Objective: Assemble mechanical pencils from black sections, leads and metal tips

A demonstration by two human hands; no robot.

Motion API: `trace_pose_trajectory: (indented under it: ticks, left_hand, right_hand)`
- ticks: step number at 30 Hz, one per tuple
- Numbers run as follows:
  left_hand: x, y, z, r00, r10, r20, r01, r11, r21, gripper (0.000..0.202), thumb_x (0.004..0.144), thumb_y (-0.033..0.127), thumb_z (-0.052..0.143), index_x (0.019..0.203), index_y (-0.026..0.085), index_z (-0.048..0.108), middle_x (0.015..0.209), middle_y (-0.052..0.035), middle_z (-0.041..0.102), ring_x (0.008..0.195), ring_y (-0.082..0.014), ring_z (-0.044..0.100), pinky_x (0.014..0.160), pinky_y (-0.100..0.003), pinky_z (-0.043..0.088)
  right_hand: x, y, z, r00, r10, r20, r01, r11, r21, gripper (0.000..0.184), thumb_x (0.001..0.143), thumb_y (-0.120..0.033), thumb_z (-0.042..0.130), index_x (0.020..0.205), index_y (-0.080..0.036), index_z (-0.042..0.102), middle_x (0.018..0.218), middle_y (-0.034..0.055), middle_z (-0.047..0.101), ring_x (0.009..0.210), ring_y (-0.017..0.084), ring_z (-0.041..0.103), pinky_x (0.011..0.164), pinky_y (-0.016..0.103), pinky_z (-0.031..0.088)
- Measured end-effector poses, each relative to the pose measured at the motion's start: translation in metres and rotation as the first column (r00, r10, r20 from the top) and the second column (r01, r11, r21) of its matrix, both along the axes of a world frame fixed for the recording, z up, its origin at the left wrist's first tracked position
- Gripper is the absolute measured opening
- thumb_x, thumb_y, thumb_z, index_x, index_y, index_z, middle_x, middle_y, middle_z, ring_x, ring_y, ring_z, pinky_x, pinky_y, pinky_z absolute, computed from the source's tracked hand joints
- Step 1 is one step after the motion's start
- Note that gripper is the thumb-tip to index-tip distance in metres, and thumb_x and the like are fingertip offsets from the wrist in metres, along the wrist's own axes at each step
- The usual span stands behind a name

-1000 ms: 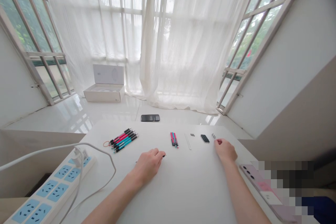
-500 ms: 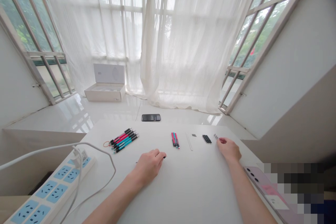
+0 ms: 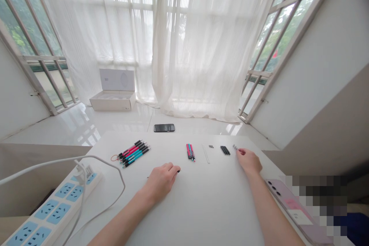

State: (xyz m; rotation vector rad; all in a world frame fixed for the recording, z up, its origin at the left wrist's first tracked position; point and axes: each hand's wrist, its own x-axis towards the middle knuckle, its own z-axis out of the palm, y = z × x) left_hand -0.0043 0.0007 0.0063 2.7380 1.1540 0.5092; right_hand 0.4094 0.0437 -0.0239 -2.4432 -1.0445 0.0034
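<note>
My left hand [image 3: 163, 178] is closed around a pen part, mostly hidden by the fingers; its black end [image 3: 178, 171] pokes out at the fingertips and a thin end shows on the other side. Over to the right, my right hand [image 3: 249, 160] has its fingers pinched together beside a few small silvery pieces [image 3: 234, 147]. Whether a piece is between those fingertips I cannot make out. Left of that hand lie several black grips [image 3: 225, 150], small dark metal pieces [image 3: 211, 146], thin clear-white rods [image 3: 205, 153], and red and blue pen barrels [image 3: 190, 152].
Several red, blue and black pens [image 3: 134, 153] lie in a row beside a rubber band [image 3: 114, 157]. A power strip [image 3: 54, 209] with a white cable fills the left edge. A black phone [image 3: 164, 128] lies behind, an open white box [image 3: 112, 100] farther back, a lilac phone [image 3: 291, 207] at right.
The view has shifted slightly, so everything sits a little farther left. Both hands keep nearly the same pose and place on the table.
</note>
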Motion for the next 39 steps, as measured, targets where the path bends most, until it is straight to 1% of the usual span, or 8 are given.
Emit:
trace_pose_trajectory:
  ticks: [10, 16, 19, 21, 24, 26, 28, 39]
  left_hand:
    - [-0.001, 0.000, 0.001, 1.000, -0.005, 0.026, 0.005, 1.000, -0.030, 0.024, 0.096, 0.021, 0.037, 0.113, 0.024, 0.053, 0.098, -0.0039, 0.062, 0.088, -0.0171, 0.061, 0.073, -0.027, 0.049]
    - [-0.001, 0.002, -0.004, 0.992, 0.033, 0.122, -0.021, 0.995, -0.097, 0.025, 0.094, 0.018, 0.040, 0.117, 0.021, 0.049, 0.104, -0.0049, 0.063, 0.092, -0.0179, 0.062, 0.079, -0.029, 0.050]
    - [-0.001, 0.003, -0.005, 0.985, 0.039, 0.166, -0.022, 0.995, -0.100, 0.019, 0.093, 0.017, 0.043, 0.110, 0.021, 0.052, 0.102, -0.0040, 0.065, 0.091, -0.0175, 0.062, 0.077, -0.027, 0.050]
    - [-0.001, 0.002, -0.004, 0.986, 0.022, 0.163, -0.011, 0.997, -0.072, 0.016, 0.094, 0.019, 0.044, 0.106, 0.022, 0.053, 0.096, -0.0026, 0.066, 0.084, -0.0164, 0.063, 0.071, -0.025, 0.049]
    - [-0.001, 0.001, 0.000, 0.991, -0.018, 0.132, 0.019, 1.000, -0.007, 0.017, 0.096, 0.022, 0.044, 0.109, 0.025, 0.054, 0.087, -0.0003, 0.064, 0.071, -0.0142, 0.062, 0.062, -0.023, 0.046]
    - [-0.001, 0.000, 0.002, 0.991, -0.024, 0.133, 0.022, 1.000, 0.014, 0.017, 0.097, 0.025, 0.043, 0.109, 0.025, 0.054, 0.084, 0.0004, 0.063, 0.068, -0.0135, 0.061, 0.060, -0.022, 0.045]
    - [-0.001, 0.000, 0.001, 0.987, -0.018, 0.160, 0.016, 1.000, 0.012, 0.015, 0.098, 0.027, 0.043, 0.104, 0.023, 0.055, 0.083, -0.0003, 0.063, 0.070, -0.0138, 0.061, 0.061, -0.022, 0.045]
    - [0.002, 0.002, -0.005, 0.995, -0.022, 0.101, 0.019, 0.999, 0.027, 0.020, 0.099, 0.024, 0.034, 0.098, 0.020, 0.054, 0.088, -0.0033, 0.063, 0.078, -0.0164, 0.060, 0.068, -0.027, 0.046]
  right_hand:
    - [-0.005, -0.002, 0.003, 1.000, 0.002, 0.013, -0.003, 1.000, 0.027, 0.038, 0.077, -0.043, 0.054, 0.107, -0.023, 0.066, 0.103, 0.0104, 0.066, 0.090, 0.027, 0.060, 0.069, 0.034, 0.044]
    - [-0.023, -0.004, 0.019, 0.994, -0.018, 0.104, -0.029, 0.901, 0.432, 0.041, 0.080, -0.039, 0.049, 0.110, -0.014, 0.061, 0.095, 0.0107, 0.061, 0.082, 0.023, 0.055, 0.076, 0.033, 0.043]
    - [-0.054, -0.006, 0.040, 0.983, 0.173, 0.063, -0.180, 0.822, 0.541, 0.036, 0.083, -0.041, 0.047, 0.098, -0.013, 0.064, 0.085, 0.0084, 0.061, 0.066, 0.018, 0.052, 0.070, 0.030, 0.044]
    - [-0.088, -0.012, 0.053, 0.908, 0.418, -0.027, -0.341, 0.775, 0.532, 0.036, 0.084, -0.047, 0.047, 0.087, -0.015, 0.064, 0.073, 0.0052, 0.061, 0.063, 0.017, 0.051, 0.063, 0.027, 0.042]
    - [-0.149, -0.028, 0.064, 0.615, 0.775, -0.146, -0.679, 0.615, 0.400, 0.038, 0.088, -0.050, 0.044, 0.081, -0.019, 0.065, 0.068, 0.0022, 0.060, 0.060, 0.015, 0.050, 0.056, 0.026, 0.039]
    - [-0.184, -0.041, 0.062, 0.398, 0.895, -0.202, -0.853, 0.442, 0.279, 0.031, 0.086, -0.048, 0.050, 0.083, -0.021, 0.066, 0.075, 0.0013, 0.064, 0.062, 0.014, 0.052, 0.058, 0.026, 0.040]
    - [-0.207, -0.050, 0.056, 0.308, 0.922, -0.235, -0.909, 0.358, 0.214, 0.026, 0.086, -0.045, 0.053, 0.081, -0.022, 0.065, 0.074, 0.0002, 0.063, 0.062, 0.014, 0.051, 0.058, 0.026, 0.040]
    - [-0.216, -0.054, 0.037, 0.272, 0.904, -0.331, -0.865, 0.380, 0.328, 0.030, 0.087, -0.043, 0.049, 0.073, -0.019, 0.060, 0.057, -0.0042, 0.046, 0.052, 0.010, 0.037, 0.050, 0.024, 0.031]
